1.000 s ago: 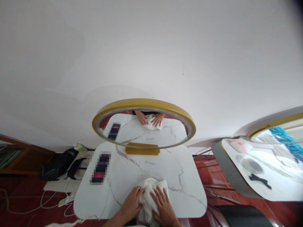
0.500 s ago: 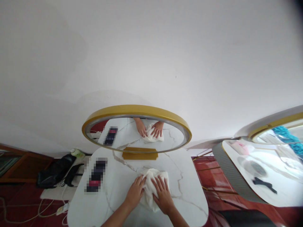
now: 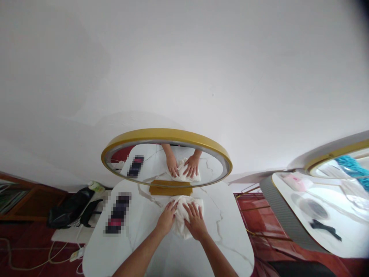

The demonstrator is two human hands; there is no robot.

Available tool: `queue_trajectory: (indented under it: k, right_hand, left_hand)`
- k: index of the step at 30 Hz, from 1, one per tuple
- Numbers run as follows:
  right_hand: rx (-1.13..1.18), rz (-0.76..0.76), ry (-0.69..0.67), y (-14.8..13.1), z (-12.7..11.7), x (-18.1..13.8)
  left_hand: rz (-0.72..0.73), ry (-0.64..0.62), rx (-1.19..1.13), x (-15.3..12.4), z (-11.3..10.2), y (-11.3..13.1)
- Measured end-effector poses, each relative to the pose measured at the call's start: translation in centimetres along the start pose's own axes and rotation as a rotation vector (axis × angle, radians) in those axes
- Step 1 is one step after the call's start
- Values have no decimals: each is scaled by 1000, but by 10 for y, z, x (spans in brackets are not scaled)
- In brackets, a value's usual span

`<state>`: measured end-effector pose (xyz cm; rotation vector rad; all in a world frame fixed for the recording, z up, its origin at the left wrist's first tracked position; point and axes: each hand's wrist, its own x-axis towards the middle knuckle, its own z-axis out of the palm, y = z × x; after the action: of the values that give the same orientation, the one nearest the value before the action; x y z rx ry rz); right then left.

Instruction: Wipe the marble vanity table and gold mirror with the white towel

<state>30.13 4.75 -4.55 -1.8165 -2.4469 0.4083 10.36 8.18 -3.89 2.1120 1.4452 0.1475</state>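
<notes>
Left hand (image 3: 166, 220) at one edge of our white cloth (image 3: 179, 220), right hand (image 3: 196, 223) flat upon it, neither closed, the cloth rumpled on the table (image 3: 227, 256) near the mirror foot (image 3: 170, 189); work seemingly under way, amounts done and left we cannot tell.

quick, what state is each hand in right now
Left hand: open, pressed on the white cloth.
Right hand: open, fingers spread on the same cloth.
</notes>
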Motion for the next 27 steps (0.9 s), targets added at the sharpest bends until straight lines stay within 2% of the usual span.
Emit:
queue_trajectory:
  k: [9, 16, 27]
  right_hand:
    - [-6, 6, 33, -11, 0, -19]
    - [-4, -53, 69, -26, 9, -59]
    - [38, -121, 6, -49, 19, -105]
  left_hand:
    - [2, -6, 4, -21, 8, -1]
    - [5, -18, 50, -70, 27, -2]
    - [21, -12, 58, -135, 45, -3]
